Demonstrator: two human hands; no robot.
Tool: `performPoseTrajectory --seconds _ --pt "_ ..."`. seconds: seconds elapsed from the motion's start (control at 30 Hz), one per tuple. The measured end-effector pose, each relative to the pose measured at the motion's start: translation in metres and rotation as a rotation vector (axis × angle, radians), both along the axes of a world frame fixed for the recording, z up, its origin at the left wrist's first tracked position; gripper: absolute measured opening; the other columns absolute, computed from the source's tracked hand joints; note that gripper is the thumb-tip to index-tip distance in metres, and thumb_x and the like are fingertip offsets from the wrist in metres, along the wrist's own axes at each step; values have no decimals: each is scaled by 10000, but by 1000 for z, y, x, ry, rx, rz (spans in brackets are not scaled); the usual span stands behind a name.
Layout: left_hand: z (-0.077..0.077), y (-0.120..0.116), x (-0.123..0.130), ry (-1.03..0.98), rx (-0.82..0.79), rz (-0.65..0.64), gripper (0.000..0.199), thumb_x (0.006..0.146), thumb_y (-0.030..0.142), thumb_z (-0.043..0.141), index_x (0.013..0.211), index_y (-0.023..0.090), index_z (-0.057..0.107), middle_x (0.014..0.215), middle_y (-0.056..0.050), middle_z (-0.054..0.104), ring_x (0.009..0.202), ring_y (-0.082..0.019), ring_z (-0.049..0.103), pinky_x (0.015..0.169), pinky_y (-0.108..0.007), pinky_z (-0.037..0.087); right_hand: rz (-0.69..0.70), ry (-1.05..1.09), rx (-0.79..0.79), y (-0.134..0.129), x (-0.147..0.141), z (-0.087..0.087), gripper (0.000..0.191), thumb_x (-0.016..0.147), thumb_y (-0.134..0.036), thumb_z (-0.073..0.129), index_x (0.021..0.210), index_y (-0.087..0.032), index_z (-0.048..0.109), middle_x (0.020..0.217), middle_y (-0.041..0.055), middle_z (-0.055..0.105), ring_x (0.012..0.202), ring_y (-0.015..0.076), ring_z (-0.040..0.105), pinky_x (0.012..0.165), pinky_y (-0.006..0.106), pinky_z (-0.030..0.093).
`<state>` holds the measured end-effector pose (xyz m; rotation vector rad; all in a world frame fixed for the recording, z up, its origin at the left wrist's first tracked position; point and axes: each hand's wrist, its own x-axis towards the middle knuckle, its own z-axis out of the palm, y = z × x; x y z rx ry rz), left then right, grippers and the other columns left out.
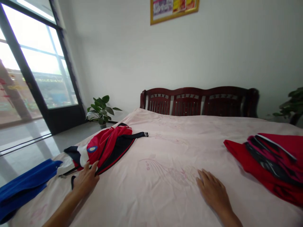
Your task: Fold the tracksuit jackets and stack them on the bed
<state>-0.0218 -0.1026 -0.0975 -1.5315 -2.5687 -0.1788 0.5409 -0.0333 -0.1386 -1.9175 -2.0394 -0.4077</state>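
At the near edge of a red, navy and white jacket (pixel 104 148), my left hand (pixel 86 179) rests with its fingers stretched apart, the fingertips touching the cloth. The jacket lies crumpled, one navy sleeve with a striped cuff pointing right and a round blue and white patch on its front. My right hand (pixel 213 190) lies palm down on the pale pink sheet (pixel 165 195), its fingers extended and holding nothing. Left of the jacket is a bright blue garment (pixel 26 183), partly out of view.
On the right lies a pile of red and dark clothes (pixel 272 160). Behind the sheeted surface stand a dark carved wooden bench (pixel 201 99) and a potted plant (pixel 103 108). A glass door (pixel 47 69) is at the left, and a gold-framed picture (pixel 175 11) hangs above.
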Motion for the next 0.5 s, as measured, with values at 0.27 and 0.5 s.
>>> performPoseTrajectory --seconds 0.27,0.5 --pt "71 29 11 -737 342 20 370 724 286 556 1065 159 619 751 -34 615 674 -224 600 614 -309 425 1 49 11 -1 -1 -1 478 926 -355 369 1284 -147 610 1370 146 581 1280 299 520 1070 470 382" --pt "107 75 160 -1271 493 -287 344 770 351 523 1066 178 544 654 51 549 550 -127 549 532 -237 446 43 286 -2 0 3 1 474 937 -388 334 1248 -163 611 1324 137 616 1256 283 542 1092 465 383"
